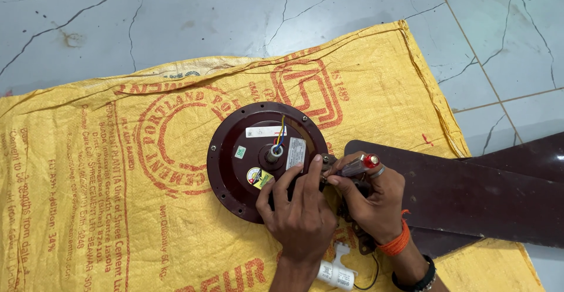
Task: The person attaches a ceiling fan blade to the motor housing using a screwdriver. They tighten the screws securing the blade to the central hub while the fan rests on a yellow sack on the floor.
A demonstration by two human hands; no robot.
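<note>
Two hands work at the right rim of a round brown fan motor (258, 151), centred on a yellow sack (88, 198). Left hand (299, 210) presses fingers flat on the housing; right hand (370, 201) grips a red-capped screwdriver (361, 165). Dark fan blades (470, 192) crowd the right; the sack lies open leftward.

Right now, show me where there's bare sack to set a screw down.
Free: the sack left of the motor, and above it. Crowded: right of the motor, where both hands, the blades and a white capacitor sit.

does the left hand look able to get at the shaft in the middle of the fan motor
Probably yes: the left hand already rests on the motor housing, and the shaft stands uncovered just beyond its fingers.
</note>
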